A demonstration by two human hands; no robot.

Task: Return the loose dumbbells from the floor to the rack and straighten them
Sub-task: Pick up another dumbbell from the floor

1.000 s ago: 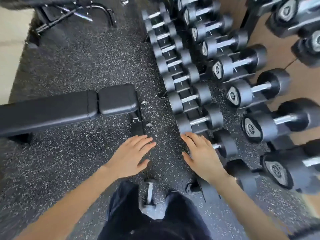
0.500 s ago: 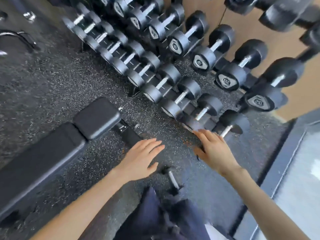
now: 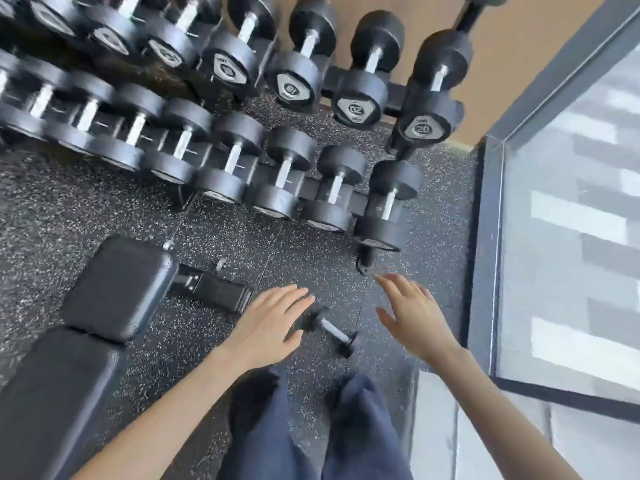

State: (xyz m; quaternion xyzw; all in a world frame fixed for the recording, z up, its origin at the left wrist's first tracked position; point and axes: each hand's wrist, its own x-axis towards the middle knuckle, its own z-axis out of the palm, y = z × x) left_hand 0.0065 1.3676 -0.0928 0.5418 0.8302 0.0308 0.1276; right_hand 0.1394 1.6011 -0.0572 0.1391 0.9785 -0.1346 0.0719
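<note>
One small black dumbbell (image 3: 332, 330) with a silver handle lies loose on the speckled floor between my two hands. My left hand (image 3: 268, 323) hovers just left of it, palm down, fingers spread, holding nothing. To its right my right hand (image 3: 414, 318) is open and empty too. The rack (image 3: 360, 202) stretches across the top, its lower row filled with several black dumbbells; the rightmost one (image 3: 388, 206) sits just beyond my right fingertips. An upper row (image 3: 294, 64) holds larger ones marked 20.
A black padded bench (image 3: 114, 289) stands at the left, its metal foot (image 3: 214, 292) close to my left hand. A glass wall with a grey frame (image 3: 485, 237) bounds the right side. My legs in dark trousers (image 3: 311, 427) stand at the bottom.
The view has swung right and down, bringing the glass wall into view. Both hands have pulled back from the rack's lower row and now flank the small dumbbell on the floor.
</note>
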